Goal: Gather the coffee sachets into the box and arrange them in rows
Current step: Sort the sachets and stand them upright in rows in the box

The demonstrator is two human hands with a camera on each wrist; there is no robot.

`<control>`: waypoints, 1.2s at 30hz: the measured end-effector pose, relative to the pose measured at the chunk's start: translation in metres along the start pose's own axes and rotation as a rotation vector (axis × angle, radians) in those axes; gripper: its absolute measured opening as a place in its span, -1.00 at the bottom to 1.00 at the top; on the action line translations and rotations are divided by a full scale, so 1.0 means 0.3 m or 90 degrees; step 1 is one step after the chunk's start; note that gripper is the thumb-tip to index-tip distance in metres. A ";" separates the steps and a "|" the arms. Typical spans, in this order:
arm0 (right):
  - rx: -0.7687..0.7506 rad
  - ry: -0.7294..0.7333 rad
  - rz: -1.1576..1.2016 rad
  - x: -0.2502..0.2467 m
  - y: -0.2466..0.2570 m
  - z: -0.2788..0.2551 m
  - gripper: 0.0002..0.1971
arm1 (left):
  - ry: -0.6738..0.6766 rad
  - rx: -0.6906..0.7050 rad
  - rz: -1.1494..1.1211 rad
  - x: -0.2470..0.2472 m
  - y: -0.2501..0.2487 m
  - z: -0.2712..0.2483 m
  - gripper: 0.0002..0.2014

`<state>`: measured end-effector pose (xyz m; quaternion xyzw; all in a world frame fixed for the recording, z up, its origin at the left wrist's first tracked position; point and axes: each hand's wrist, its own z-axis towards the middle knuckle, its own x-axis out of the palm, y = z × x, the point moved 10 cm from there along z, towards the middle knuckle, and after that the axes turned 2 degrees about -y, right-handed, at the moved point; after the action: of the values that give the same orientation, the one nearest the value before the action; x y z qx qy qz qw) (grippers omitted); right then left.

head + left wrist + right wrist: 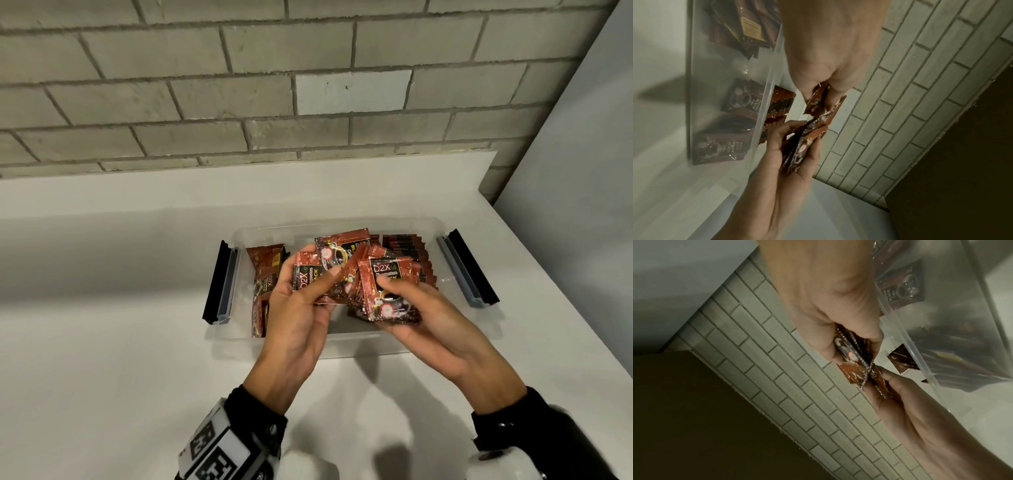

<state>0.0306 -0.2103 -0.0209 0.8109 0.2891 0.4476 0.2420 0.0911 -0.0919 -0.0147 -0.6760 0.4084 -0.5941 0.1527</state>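
Red sachets (388, 291) pinched in both grips, left hand (294, 318) and right hand (431, 329); we'd square edges before rowing them into the box (342, 344).

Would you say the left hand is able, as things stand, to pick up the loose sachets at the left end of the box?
Probably not yet: the left hand grips sachets, though the loose sachets lie uncovered in the open box.

Left hand (301, 310) and right hand (416, 317) raised side by side, palms up, fingers curled, thumbs pinching.
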 end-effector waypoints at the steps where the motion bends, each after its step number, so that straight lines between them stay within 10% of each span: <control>1: -0.004 -0.004 -0.006 -0.002 0.004 0.005 -0.44 | 0.004 -0.007 0.000 0.003 0.007 -0.003 -0.59; 12: -0.041 0.008 -0.230 -0.029 0.137 0.021 -0.53 | -0.060 0.000 0.261 -0.064 -0.037 0.001 -0.48; 18: 0.006 0.095 -0.441 0.016 0.108 0.020 -0.65 | 0.061 0.047 0.454 0.035 -0.067 -0.021 -0.51; 36: -0.134 0.176 -0.406 0.249 0.172 0.030 -0.81 | 0.220 0.078 0.512 0.252 -0.104 0.002 -0.46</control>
<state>0.0835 -0.1973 0.0521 0.5826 0.5099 0.4821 0.4100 0.1001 -0.1280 0.0580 -0.3436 0.6225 -0.6147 0.3413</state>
